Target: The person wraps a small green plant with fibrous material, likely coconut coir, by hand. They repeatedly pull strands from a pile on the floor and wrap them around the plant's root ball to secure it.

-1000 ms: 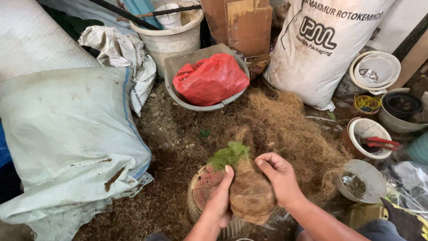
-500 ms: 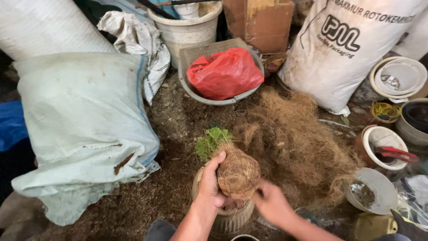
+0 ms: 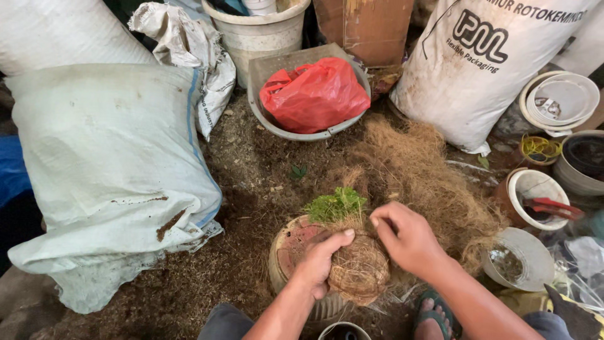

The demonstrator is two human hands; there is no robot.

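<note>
My left hand (image 3: 319, 261) grips the left side of a round ball wrapped in brown coconut fibre (image 3: 360, 271), with a small green plant (image 3: 336, 204) sticking out of its top. My right hand (image 3: 409, 238) rests on the ball's upper right, fingers curled over the fibre near the plant's base. The ball is held just above an upturned round pot (image 3: 290, 252) with a reddish base. A loose heap of brown coconut fibre (image 3: 421, 170) lies on the ground right behind my hands.
A grey basin (image 3: 264, 104) holds a red plastic bag (image 3: 314, 94). Large white sacks lie at left (image 3: 107, 157) and back right (image 3: 472, 69). A white bucket (image 3: 258, 34), bowls, a pot with red pruners (image 3: 553, 208) and a small cup (image 3: 519, 258) crowd the right. Soil covers the ground.
The ball has been turned in my hands. My right hand moved from under the ball up onto its top right, and my left hand slid lower on the left side.
</note>
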